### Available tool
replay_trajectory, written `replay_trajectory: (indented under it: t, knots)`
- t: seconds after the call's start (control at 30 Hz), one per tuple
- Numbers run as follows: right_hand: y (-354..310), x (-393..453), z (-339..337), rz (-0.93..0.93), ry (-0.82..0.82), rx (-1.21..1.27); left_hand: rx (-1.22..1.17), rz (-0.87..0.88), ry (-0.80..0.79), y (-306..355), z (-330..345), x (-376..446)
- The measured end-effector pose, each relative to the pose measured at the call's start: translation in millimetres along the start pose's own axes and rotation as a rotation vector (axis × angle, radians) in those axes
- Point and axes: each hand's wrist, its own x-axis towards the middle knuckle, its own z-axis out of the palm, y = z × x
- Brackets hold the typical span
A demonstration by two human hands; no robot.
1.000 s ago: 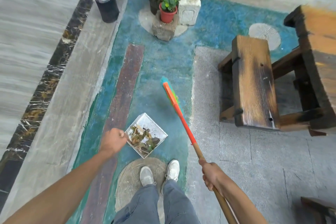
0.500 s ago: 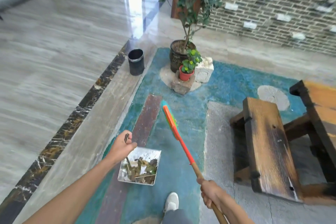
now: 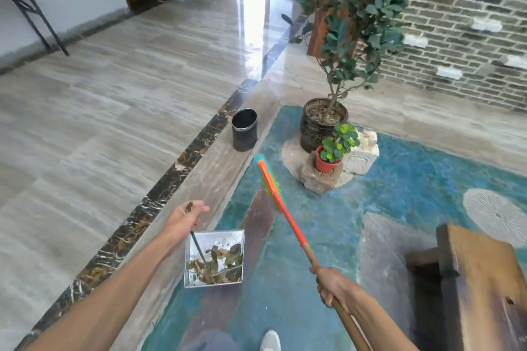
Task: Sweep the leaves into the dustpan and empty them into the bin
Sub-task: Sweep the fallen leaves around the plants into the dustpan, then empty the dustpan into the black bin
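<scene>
leaves [image 3: 218,263] lie piled in the metal dustpan [image 3: 214,258], which hangs over the near-left part of the painted floor [image 3: 328,231], close to its left edge. our left hand [image 3: 184,218] grips the dustpan's thin dark handle, fingers curled round it. our right hand [image 3: 332,283] is wrapped round the wooden shaft of the broom [image 3: 281,205], its head pointing ahead toward the bin [image 3: 244,129]. the bin stands on the pale strip past the far-left edge of the painted floor, well apart from the dustpan, near the big plant pot [image 3: 320,125].

risk, as we judge it: the dustpan tips on the walk and leaves spill; the broom head could knock the small red pot [image 3: 326,162].
</scene>
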Motion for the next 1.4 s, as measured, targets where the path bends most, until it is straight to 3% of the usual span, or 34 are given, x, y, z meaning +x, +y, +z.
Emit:
replay_trajectory:
  t: [0.13, 0.27, 0.5, 0.67, 0.87, 1.03, 1.4]
  knots:
    - [-88, 40, -15, 0.001, -0.030, -0.006, -0.085, 0.024, 0.082, 41, -24, 71]
    - [-182, 79, -20, 0.008, -0.044, -0.036, -0.169, 0.064, 0.008, 88, -43, 154]
    - [-352, 143, -9, 0.031, -0.039, 0.087, -0.041, 0.176, 0.031, 151, -85, 309]
    - [-458, 174, 0, 0.035, -0.050, 0.213, 0.013, 0.239, -0.087, 228, -107, 395]
    - [-544, 214, -8, 0.084, -0.027, 0.240, -0.046, 0.337, -0.115, 304, -104, 495]
    - [-625, 270, -27, 0.085, 0.006, 0.236, -0.158, 0.392, 0.036, 382, -95, 597]
    - [-773, 362, -68, 0.189, -0.015, 0.271, 0.143, 0.516, -0.110, 497, -60, 766]
